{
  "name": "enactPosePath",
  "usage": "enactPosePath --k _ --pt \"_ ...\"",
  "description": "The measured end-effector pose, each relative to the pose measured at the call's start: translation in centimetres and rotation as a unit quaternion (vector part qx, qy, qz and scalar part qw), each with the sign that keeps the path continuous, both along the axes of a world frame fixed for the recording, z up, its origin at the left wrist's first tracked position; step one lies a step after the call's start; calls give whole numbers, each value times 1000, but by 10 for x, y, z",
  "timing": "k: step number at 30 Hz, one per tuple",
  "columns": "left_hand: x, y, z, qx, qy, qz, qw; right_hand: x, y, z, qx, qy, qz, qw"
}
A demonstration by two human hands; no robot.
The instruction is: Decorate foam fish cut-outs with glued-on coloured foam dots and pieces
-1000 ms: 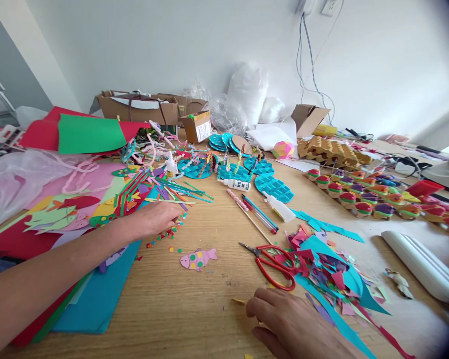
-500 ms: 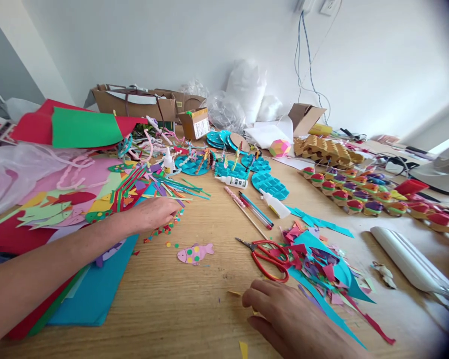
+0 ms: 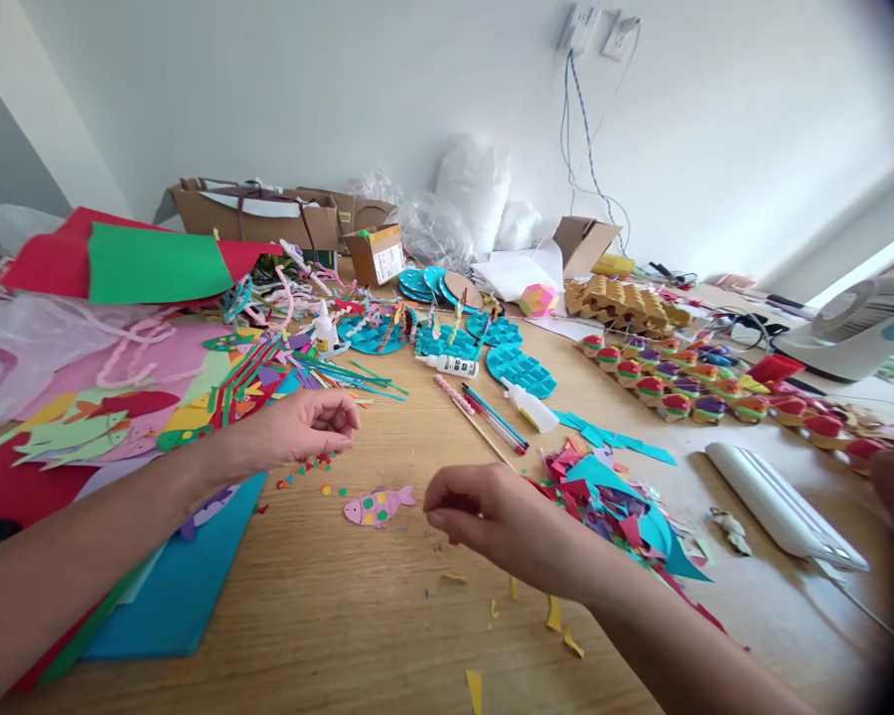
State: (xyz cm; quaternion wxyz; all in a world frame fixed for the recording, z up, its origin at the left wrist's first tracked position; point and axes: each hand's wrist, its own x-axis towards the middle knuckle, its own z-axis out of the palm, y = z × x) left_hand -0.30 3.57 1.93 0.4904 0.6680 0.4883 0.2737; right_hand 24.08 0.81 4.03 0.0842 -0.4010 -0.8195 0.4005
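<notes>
A pink paper fish (image 3: 378,506) with yellow and green dots lies flat on the wooden table between my hands. My left hand (image 3: 314,429) hovers up and left of it, over small coloured paper bits (image 3: 309,469). Its fingers curl toward the thumb; anything pinched there is too small to make out. Just right of the fish's tail is my right hand (image 3: 471,506), thumb and fingertips drawn together, with whatever they may hold hidden. My right hand and forearm cover most of where the red-handled scissors were.
Paper scraps (image 3: 611,497) are heaped at right, beside a white device (image 3: 782,506). Glue bottles (image 3: 528,405) and pens (image 3: 496,417) lie behind the hands. Blue sheets (image 3: 186,596) and cut fish (image 3: 111,422) cover the left. Painted egg cartons (image 3: 677,382) stand back right.
My left hand has lifted slightly from the paper bits, its fingers showing more. My right hand has moved forward and left, from beside the scissors to near the fish's tail.
</notes>
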Motion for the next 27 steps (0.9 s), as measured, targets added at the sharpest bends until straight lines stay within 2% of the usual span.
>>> enactPosePath --k 2,5,8,10,14,19,27 --pt "3 -7 0 -23 -31 15 999 -13 10 -6 -47 50 -32 997" --pt "6 -16 0 -34 -64 47 996 -31 22 -15 -77 110 -68 989" --pt "10 -20 2 -39 -91 71 993 -45 30 -17 -107 159 -98 977" --pt "15 -21 5 -49 -100 82 990 -50 32 -15 -84 182 -101 975" --pt "22 -18 8 -71 -116 102 985 -53 35 -10 20 165 -71 984" --pt "25 -10 -2 -49 -140 90 985 -56 39 -15 103 147 -66 981" --pt "28 -3 -11 -18 -113 98 989 -60 46 -27 130 138 -68 979"
